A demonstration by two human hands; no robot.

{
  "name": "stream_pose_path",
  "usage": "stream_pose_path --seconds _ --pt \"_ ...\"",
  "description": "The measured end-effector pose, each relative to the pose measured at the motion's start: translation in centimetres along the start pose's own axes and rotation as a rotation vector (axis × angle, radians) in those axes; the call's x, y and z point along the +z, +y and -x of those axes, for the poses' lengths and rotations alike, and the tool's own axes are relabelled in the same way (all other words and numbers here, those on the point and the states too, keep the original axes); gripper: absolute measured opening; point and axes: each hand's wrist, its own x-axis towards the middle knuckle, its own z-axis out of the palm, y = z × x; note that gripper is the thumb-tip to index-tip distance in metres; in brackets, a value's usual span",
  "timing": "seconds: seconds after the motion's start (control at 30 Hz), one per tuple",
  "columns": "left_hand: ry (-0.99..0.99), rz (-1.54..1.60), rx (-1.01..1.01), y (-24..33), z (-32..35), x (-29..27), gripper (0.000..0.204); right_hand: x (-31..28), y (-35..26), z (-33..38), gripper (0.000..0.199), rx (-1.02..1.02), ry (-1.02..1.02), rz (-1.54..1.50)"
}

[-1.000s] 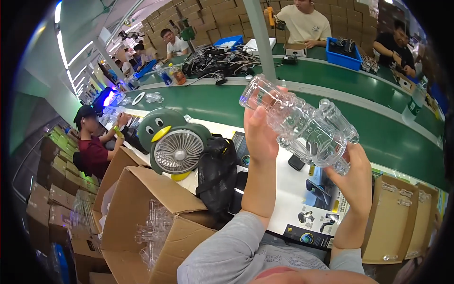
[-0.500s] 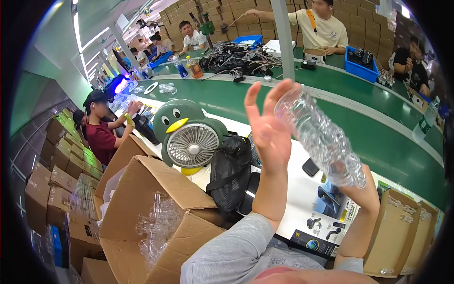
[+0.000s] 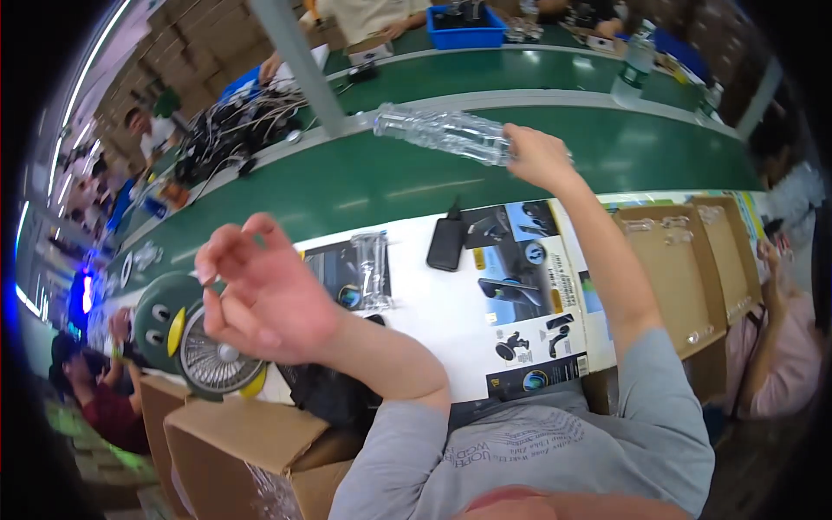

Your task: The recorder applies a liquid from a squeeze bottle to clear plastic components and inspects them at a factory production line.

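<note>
My right hand (image 3: 539,158) reaches out over the green belt, its fingers closed around one end of a long clear moulded plastic piece (image 3: 442,132). The piece lies almost level and points left; whether it is a single piece or several nested ones I cannot tell. My left hand (image 3: 269,299) is raised in front of the penguin-shaped fan (image 3: 227,351), its fingers loosely curled and apart, with nothing in its grasp. A smaller clear plastic tray (image 3: 371,270) sits on the white worktop, to the right of that hand.
Printed packaging sheets (image 3: 520,290) and a black device (image 3: 446,243) lie on the worktop. Shallow cardboard trays (image 3: 667,290) with clear pieces stand right. An open carton (image 3: 234,433) is lower left. Beyond the green belt (image 3: 598,160) are cables (image 3: 234,130) and a blue bin (image 3: 466,36).
My view has turned right. My right hand has carried the clear plastic piece forward over the belt. My left hand has come away from it and is now beside the fan.
</note>
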Motion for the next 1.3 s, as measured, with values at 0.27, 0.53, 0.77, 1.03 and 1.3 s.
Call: stream_pose_path --seconds 0.27,0.53,0.77,1.03,1.3 --pt "-0.128 0.072 -0.205 0.3 0.1 -1.3 0.032 5.7 5.0 -3.3 0.033 -0.092 -0.05 0.286" --pt "0.129 -0.426 0.427 -0.4 0.6 -1.4 0.015 8.9 7.9 -3.9 0.033 -0.105 -0.093 0.302" --pt "-0.21 -0.257 0.263 -2.0 1.8 0.3 0.026 7.7 6.7 -5.4 0.046 -0.152 -0.239 0.362" --pt "-0.203 -0.162 -0.036 -3.9 2.0 -0.1 0.028 1.3 2.0 -3.7 0.054 0.095 -0.159 0.171" --pt "-0.902 -0.262 -0.902 -8.8 5.8 2.7 0.012 -9.1 -9.7 7.5 0.04 -0.25 -0.276 -1.75"
